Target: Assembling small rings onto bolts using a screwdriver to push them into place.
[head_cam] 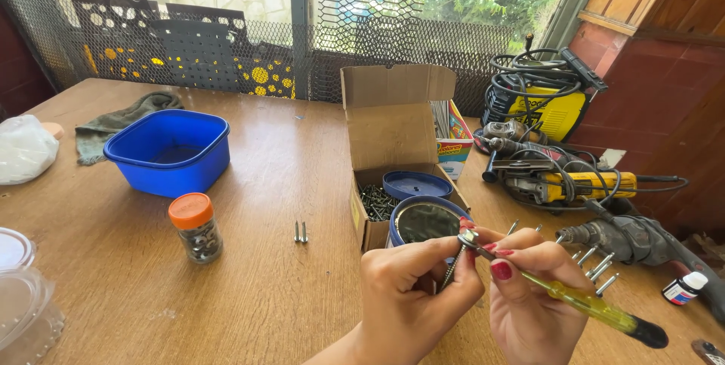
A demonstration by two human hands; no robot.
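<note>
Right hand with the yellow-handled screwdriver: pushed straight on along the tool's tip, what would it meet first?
The right hand aims the yellow-handled screwdriver up-left at the head of the screw pinched by the left hand's fingers. The screw comes first; beyond it probably the round blue tin, though depth is unclear.

A blue plastic tub sits on the wooden table near a small jar with an orange lid. Two loose screws lie just right of the jar. At the far right, power tools and a yellow welder are heaped with tangled cables.
</note>
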